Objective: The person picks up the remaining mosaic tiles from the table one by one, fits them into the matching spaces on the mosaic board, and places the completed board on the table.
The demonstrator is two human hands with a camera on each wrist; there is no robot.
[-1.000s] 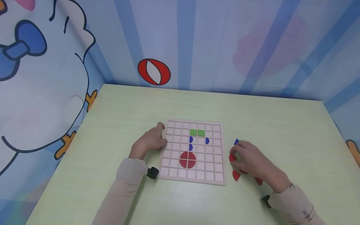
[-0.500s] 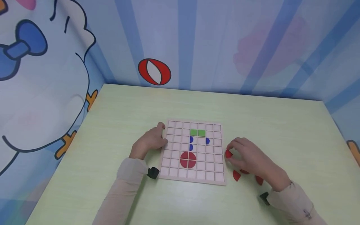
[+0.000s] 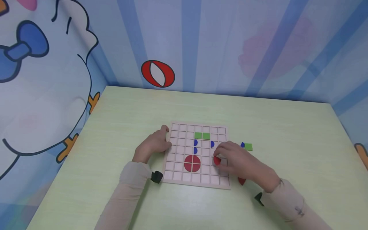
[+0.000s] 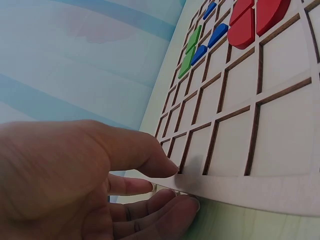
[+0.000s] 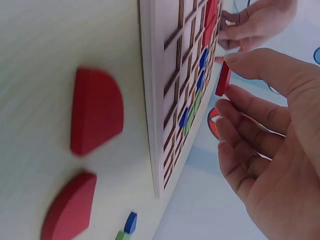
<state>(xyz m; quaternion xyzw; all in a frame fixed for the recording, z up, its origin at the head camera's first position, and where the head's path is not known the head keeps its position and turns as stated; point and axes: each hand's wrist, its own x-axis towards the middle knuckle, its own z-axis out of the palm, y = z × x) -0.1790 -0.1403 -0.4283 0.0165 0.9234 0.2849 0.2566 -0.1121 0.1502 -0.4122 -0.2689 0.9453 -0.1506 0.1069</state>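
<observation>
Head view, lower-centre: my right fingers point(image 3: 225, 147) have brought a pinched red piece point(image 3: 217, 160) within placing reach over the board point(image 3: 178, 175) my left fingers point(image 3: 164, 128) grip.

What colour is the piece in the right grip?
Red; the held piece shows best in the right wrist view.
</observation>
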